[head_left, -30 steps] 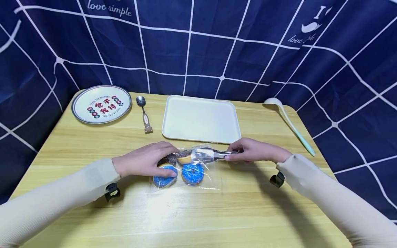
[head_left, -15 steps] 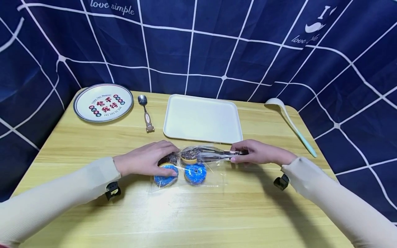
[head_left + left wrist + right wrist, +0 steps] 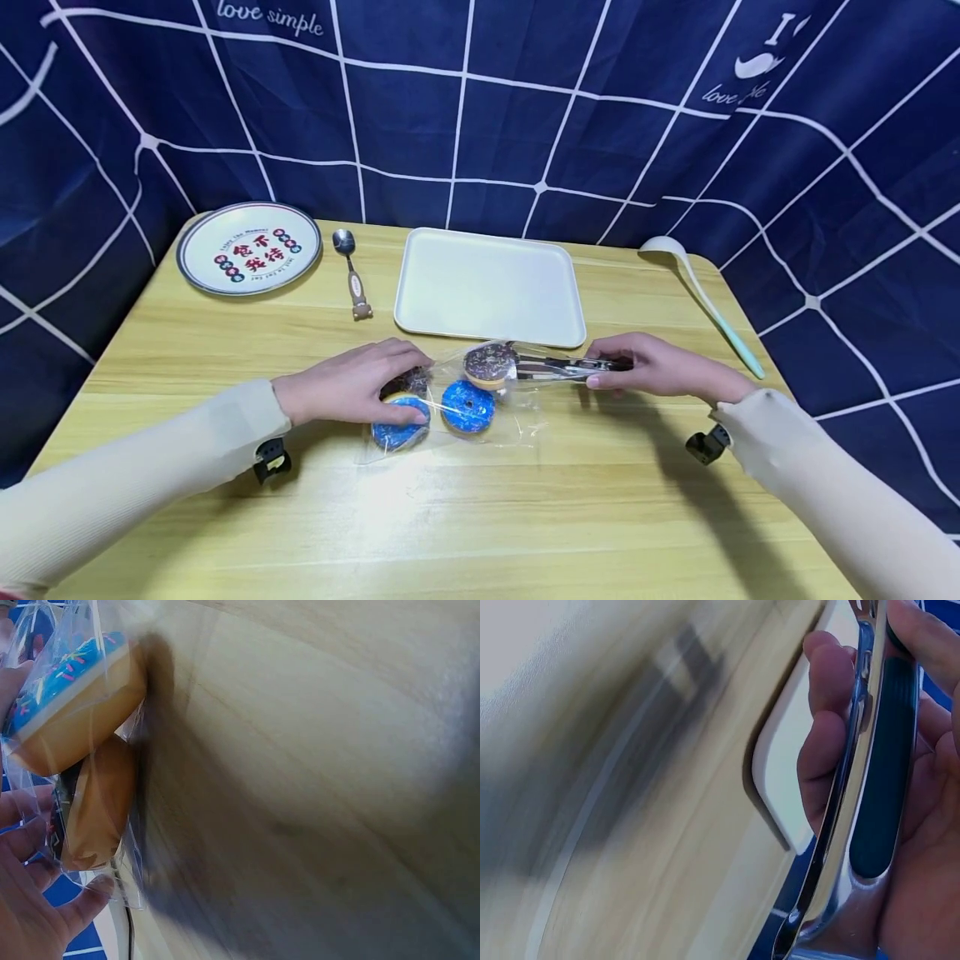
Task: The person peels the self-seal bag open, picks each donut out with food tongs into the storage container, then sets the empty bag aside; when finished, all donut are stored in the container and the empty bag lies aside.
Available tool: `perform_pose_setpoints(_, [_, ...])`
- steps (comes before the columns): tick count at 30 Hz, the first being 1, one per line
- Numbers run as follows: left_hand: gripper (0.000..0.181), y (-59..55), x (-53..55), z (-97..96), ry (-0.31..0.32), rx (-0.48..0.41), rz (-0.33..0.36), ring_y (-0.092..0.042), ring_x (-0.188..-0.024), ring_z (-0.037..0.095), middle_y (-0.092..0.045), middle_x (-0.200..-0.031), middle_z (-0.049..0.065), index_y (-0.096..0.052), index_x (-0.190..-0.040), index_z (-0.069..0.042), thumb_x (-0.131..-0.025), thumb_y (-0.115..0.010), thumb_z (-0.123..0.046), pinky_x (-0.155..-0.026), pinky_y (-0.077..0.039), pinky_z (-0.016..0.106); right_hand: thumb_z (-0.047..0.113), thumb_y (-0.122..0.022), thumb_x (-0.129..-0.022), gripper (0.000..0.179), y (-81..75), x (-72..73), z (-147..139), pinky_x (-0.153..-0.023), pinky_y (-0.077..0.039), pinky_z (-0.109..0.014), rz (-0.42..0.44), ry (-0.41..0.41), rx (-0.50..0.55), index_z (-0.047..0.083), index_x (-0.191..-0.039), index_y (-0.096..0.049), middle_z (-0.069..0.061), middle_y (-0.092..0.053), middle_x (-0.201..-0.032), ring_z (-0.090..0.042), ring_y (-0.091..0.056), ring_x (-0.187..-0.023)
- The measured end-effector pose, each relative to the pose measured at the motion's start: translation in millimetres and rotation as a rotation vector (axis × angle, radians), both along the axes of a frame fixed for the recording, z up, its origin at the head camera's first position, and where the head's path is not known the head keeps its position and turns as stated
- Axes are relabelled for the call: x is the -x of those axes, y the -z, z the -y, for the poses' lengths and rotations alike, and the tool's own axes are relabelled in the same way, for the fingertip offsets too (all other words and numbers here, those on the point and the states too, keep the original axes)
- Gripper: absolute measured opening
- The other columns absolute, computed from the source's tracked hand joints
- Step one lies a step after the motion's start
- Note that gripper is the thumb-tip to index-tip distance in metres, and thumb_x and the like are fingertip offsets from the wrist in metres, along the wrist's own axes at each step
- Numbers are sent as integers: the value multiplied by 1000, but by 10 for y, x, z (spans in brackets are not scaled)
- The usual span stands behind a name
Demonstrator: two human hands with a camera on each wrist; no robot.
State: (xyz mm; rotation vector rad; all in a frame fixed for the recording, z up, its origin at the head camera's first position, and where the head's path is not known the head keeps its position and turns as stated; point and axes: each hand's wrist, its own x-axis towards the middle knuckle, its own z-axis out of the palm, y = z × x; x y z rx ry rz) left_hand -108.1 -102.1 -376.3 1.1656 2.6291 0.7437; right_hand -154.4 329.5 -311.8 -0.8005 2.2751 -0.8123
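My left hand (image 3: pixel 356 383) holds the left side of a clear plastic bag (image 3: pixel 517 429) on the table, its thumb over a blue-iced donut (image 3: pixel 401 435). Fingers curl round the bag in the left wrist view, where that blue donut (image 3: pixel 82 705) leans over a chocolate one (image 3: pixel 101 802). A second blue donut (image 3: pixel 468 407) and a second chocolate donut (image 3: pixel 489 363) with sprinkles lie further right in the bag. My right hand (image 3: pixel 648 365) grips metal tongs (image 3: pixel 555 367) with dark handle grips (image 3: pixel 885 765). The tongs' tips sit at the right-hand chocolate donut's edge.
Just behind the bag lies a white rectangular tray (image 3: pixel 489 287). A printed plate (image 3: pixel 202 250) and a spoon (image 3: pixel 354 279) are at the back left. Along the right side rests a ladle (image 3: pixel 701 296). Blue gridded cloth (image 3: pixel 405 117) hangs behind the wooden table (image 3: pixel 480 533).
My right hand and the tongs have moved right. The right-hand chocolate donut has shifted right and slightly back, away from the left hand, which stays in place.
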Motion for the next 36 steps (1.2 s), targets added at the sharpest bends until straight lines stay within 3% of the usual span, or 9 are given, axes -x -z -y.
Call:
perform_pose_setpoints(6, [76, -6, -1, 5, -2, 3, 3, -60, -134, 28, -64, -143, 11, -59, -145, -5, -93, -71, -60, -115, -50, 49, 13, -67, -102, 7, -84, 54, -159, -59, -53, -29, 75, -40, 27, 6, -102, -67, -8, -65, -74, -12, -62, -65])
perform_pose_setpoints(12, [75, -21, -3, 14, -6, -2, 15, -61, -132, 26, -65, -140, 10, -60, -143, -4, -92, -72, -58, -114, -51, 48, 7, -59, -106, 11, -274, 197, -332, -65, -59, -28, 163, -58, 42, 1, -109, -68, 7, -72, -87, -12, -67, -70])
perform_pose_setpoints(18, [75, -5, 7, 13, -1, 1, 15, -60, -132, 25, -64, -141, 9, -60, -144, -5, -93, -72, -59, -115, -51, 47, 5, -55, -107, 14, -396, 325, -452, -70, -61, -30, 158, -21, 50, 3, -112, -68, 7, -77, -95, -9, -68, -72])
perform_pose_setpoints(23, [76, -5, 13, 9, -4, 2, 22, -60, -132, 25, -64, -141, 9, -60, -144, -6, -92, -72, -60, -115, -50, 47, 12, -58, -107, 15, -370, 387, -337, -71, -58, -28, 12, 105, 28, 3, -111, -69, 2, -73, -88, -13, -66, -73])
perform_pose_setpoints(29, [75, -15, 21, -7, -1, -2, 20, -60, -132, 25, -64, -140, 8, -60, -143, -6, -92, -72, -59, -115, -50, 47, 24, -65, -105, 18, -118, 465, 41, -66, -53, -24, -252, 308, 36, 8, -107, -72, -5, -69, -81, -20, -65, -73])
perform_pose_setpoints(32, [75, -7, 22, -5, 5, -11, 11, -61, -131, 25, -65, -139, 8, -60, -143, -5, -92, -73, -58, -114, -51, 46, 30, -67, -104, 21, -3, 564, 238, -63, -51, -23, -360, 347, 18, 10, -106, -72, -13, -70, -82, -22, -66, -71])
perform_pose_setpoints(36, [74, 0, 22, -7, 8, -20, 8, -61, -130, 24, -65, -138, 8, -61, -142, -5, -92, -73, -58, -114, -51, 46, 30, -67, -104, 25, 124, 727, 459, -66, -51, -24, -471, 341, -10, 6, -110, -70, -18, -71, -91, -23, -65, -70])
